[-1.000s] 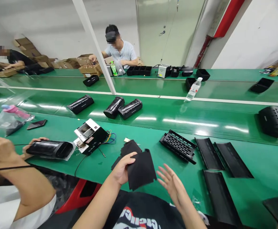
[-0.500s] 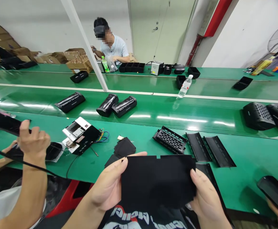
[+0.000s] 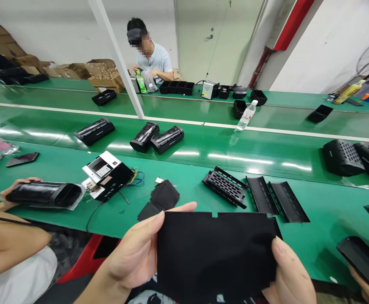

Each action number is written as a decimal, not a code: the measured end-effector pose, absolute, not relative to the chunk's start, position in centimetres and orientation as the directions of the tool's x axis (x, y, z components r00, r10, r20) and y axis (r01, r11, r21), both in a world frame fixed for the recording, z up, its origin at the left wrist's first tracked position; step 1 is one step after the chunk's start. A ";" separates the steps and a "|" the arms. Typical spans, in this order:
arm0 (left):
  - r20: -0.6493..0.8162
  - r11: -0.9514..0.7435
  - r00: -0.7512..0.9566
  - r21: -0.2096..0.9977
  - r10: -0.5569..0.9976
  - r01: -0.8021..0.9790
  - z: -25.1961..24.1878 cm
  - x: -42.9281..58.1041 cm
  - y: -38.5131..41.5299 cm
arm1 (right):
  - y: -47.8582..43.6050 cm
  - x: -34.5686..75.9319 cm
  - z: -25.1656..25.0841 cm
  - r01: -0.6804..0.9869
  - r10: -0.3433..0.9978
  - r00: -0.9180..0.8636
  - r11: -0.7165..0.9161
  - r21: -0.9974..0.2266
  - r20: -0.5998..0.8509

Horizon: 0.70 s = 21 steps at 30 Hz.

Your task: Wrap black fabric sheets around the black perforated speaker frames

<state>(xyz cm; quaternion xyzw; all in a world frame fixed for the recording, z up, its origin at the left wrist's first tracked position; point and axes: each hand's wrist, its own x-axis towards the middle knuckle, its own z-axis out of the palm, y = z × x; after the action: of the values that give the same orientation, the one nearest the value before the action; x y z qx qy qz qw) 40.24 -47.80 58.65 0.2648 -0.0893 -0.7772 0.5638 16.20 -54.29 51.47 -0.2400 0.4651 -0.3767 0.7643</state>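
A: The right hand (image 3: 294,270), empty and apart from the work one second earlier, is now gripping one end of the black sheet (image 3: 216,253), and the sheet is filling more of the view.

B: Which way is it lying?

A: It is extending crosswise, held up between the two hands, its long axis running from one to the other — the left hand (image 3: 134,249) is holding the left end. Neither is standing nearer; each is touching its own end.

B: How far are the hands closing?

A: Only partway — each thumb is resting at the near side while the fingers are passing behind, mostly hidden. How firmly they are pinching cannot be told.

B: And beyond the sheet?

A: A pile of dark sheets (image 3: 164,195) is lying on the green bench (image 3: 186,179), just past the left hand and nearer to it than to the right. A perforated black panel (image 3: 224,188) is lying past the far edge, roughly midway between the hands.
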 end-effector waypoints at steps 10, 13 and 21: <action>-0.299 -0.376 -0.250 0.510 -0.921 0.774 58.3 40.2 -47.7 | -53.9 15.5 51.2 0.352 -0.840 0.251 0.542 -0.763 -0.481; -0.352 -0.412 -0.242 0.571 -0.904 0.710 58.5 40.2 -47.6 | -53.8 15.4 51.2 0.375 -0.849 0.226 0.529 -0.761 -0.478; -0.437 -0.455 -0.211 0.590 -0.875 0.667 59.3 40.5 -47.7 | -53.2 15.9 53.0 0.335 -0.840 0.097 0.533 -0.777 -0.534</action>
<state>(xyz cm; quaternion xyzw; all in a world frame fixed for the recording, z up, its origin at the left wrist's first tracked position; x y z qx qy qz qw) 40.53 -47.68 59.33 0.3761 -0.1383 -0.7656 0.5032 15.94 -53.18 53.02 -0.2403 0.5251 -0.4195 0.7004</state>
